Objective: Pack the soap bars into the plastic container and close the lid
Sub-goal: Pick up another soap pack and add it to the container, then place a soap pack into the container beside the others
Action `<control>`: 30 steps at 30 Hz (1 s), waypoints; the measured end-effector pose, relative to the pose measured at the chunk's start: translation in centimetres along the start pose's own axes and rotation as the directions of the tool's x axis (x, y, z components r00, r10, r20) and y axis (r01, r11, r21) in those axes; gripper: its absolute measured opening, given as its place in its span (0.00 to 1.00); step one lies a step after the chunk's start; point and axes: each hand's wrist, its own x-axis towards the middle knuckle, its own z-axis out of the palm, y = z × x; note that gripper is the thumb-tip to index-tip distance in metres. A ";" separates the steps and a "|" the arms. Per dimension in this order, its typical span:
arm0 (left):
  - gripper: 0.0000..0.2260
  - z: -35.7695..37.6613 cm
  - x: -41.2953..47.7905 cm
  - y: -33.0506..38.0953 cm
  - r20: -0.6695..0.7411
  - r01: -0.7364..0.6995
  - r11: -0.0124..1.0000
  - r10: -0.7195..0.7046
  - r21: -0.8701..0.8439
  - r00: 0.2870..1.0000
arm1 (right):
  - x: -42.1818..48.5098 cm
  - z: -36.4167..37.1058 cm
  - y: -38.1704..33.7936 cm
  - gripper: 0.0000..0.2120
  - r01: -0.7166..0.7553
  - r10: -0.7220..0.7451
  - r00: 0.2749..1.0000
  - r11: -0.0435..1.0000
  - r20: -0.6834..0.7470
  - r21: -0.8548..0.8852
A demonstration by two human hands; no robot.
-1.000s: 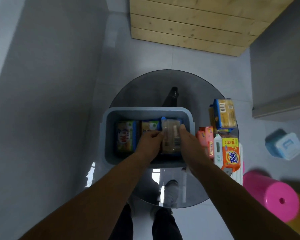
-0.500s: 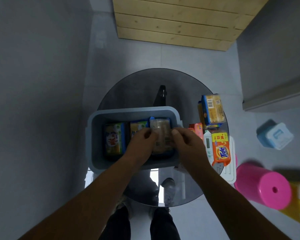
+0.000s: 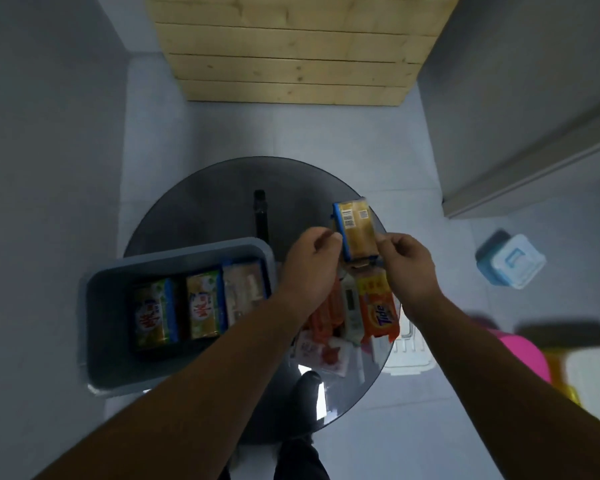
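Observation:
The grey plastic container (image 3: pixel 97 306) sits on the left of the round glass table (image 3: pixel 215 202). Three wrapped soap bars lie side by side in it: a green-yellow bar (image 3: pixel 153 317), a second one (image 3: pixel 203 306) and a tan bar (image 3: pixel 245 291). My left hand (image 3: pixel 309 261) and my right hand (image 3: pixel 407 268) both hold a yellow soap pack with blue edges (image 3: pixel 355 230) above the pile to the right of the container. Under it lie an orange Tide bar (image 3: pixel 378 311), orange-red bars (image 3: pixel 324 320) and a white-pink pack (image 3: pixel 321 353).
A white lid (image 3: pixel 409 355) shows under the table's right edge. A small blue-and-white box (image 3: pixel 510 261) and a pink cylinder (image 3: pixel 520 355) stand on the floor at the right, next to a yellow-and-white thing. A wooden panel (image 3: pixel 291 46) lies beyond the table.
Both hands let go of the tan bar, now lying in the container, and moved right to take hold of the yellow pack with blue edges. The view shifted right.

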 end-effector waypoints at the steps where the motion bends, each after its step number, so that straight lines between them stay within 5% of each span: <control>1: 0.08 1.1 0.9 0.0 0.003 0.025 1.000 -0.025 0.019 1.000 | 1.1 -0.2 0.4 0.13 -0.007 0.007 1.000 1.000 0.019 -0.004; 7: 0.26 5.7 5.7 -0.5 -0.006 0.232 0.968 -0.232 0.100 0.973 | 6.4 -0.3 2.4 0.19 -0.101 0.098 0.978 0.995 0.183 0.006; 18: 0.18 7.9 11.6 -4.0 -0.056 0.302 0.950 -0.298 0.080 0.953 | 10.6 1.1 4.4 0.27 -0.295 0.239 0.905 0.949 0.351 0.114; 30: 0.14 6.8 10.9 -3.2 -0.061 0.241 0.965 -0.248 -0.107 0.967 | 10.3 0.0 1.9 0.17 -0.180 0.092 0.943 0.949 0.319 0.258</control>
